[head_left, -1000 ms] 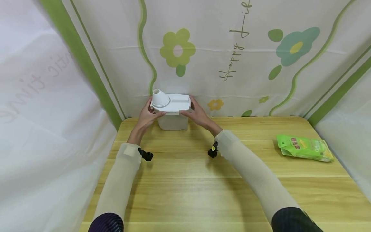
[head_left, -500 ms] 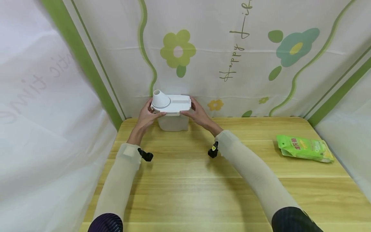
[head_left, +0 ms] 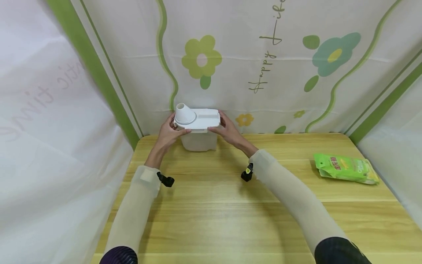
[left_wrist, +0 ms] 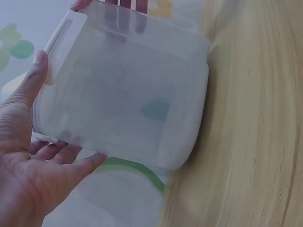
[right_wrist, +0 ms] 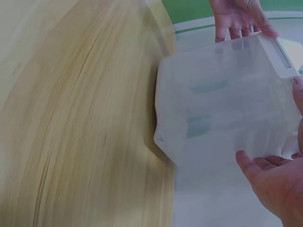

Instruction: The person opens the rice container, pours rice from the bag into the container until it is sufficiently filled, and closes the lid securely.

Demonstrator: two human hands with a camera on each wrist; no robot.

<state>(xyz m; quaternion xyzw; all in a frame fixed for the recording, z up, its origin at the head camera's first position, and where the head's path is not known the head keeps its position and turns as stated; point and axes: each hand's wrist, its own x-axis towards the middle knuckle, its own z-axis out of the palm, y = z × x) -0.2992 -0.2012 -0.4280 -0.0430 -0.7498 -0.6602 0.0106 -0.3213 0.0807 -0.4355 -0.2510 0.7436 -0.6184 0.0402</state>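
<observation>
At the table's far edge is a translucent plastic storage container [head_left: 199, 142], upright, with a white lid [head_left: 207, 115] on top. A white cone-shaped spout [head_left: 185, 114] rises from the lid's left end. My left hand [head_left: 168, 134] grips the left end at lid height, thumb along the front and fingers round the side. On the opposite end my right hand [head_left: 230, 131] holds it the same way. Through the cloudy wall [left_wrist: 123, 90] in the left wrist view, fingers of the other hand show faintly. The right wrist view shows the container's side [right_wrist: 213, 94] and its base by the wood.
A green and yellow plastic packet [head_left: 346, 168] lies at the right of the wooden table [head_left: 211, 212]. Directly behind the container hangs a white fabric wall [head_left: 237, 73] with printed flowers. Another fabric wall [head_left: 59, 146] stands along the left side.
The container and both hands have shifted slightly to the right. My grip on its two ends looks the same, and the packet has stayed in place.
</observation>
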